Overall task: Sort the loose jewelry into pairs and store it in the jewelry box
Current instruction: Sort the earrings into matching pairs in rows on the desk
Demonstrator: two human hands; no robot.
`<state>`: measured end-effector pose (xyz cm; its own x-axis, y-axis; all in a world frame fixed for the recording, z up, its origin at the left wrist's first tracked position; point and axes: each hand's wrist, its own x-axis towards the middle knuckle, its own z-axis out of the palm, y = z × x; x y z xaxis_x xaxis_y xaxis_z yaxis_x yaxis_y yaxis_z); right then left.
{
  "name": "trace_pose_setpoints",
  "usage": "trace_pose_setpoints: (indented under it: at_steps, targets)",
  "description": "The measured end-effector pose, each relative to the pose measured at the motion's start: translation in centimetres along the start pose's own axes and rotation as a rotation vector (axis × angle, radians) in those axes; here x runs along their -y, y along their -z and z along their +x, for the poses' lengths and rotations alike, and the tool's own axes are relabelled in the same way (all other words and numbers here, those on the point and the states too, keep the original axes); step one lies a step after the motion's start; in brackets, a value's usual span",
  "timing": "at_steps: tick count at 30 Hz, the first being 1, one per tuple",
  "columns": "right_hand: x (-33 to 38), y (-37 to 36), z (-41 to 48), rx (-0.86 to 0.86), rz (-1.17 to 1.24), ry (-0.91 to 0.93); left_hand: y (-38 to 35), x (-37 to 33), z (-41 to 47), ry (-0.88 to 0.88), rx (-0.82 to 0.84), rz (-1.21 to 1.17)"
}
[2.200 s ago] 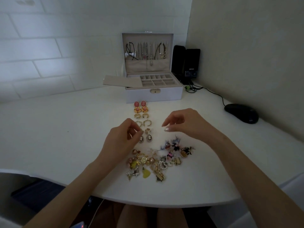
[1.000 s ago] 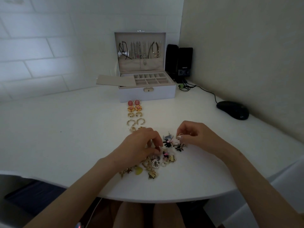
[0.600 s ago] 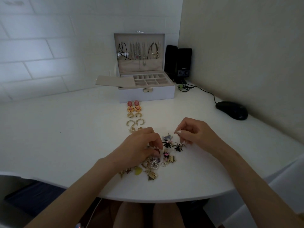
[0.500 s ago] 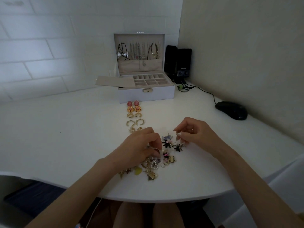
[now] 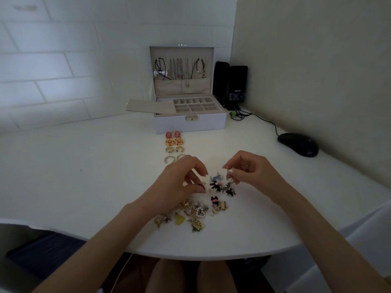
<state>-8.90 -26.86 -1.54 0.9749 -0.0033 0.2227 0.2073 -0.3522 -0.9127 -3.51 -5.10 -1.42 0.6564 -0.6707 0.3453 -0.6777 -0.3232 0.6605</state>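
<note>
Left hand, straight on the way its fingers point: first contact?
Probably the grey-blue earring just past the fingertips of the left hand; beyond it, the right hand pinching a small gold piece. Hand height over the table is unclear, so it might pass above.

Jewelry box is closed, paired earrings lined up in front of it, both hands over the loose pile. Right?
No: the head view shows the jewelry box open, lid upright. The paired earrings line up in front of it, and the left hand and right hand are over the loose pile.
</note>
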Motion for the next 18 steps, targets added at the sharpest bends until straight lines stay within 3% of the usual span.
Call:
trace_pose_setpoints:
  at_steps: [9, 14, 18]
  targets:
    - [0.6, -0.2, 0.3, 0.010, -0.015, -0.016, 0.4, 0.3, 0.1, -0.080, -0.191, 0.060]
    - [1.3, -1.2, 1.2, 0.026, -0.004, 0.008, 1.5, 0.8, -0.1, 0.028, -0.215, -0.003]
    - [1.8, -2.3, 2.2, 0.058, 0.030, -0.017, 2.1, 0.8, -0.5, 0.203, -0.196, -0.248]
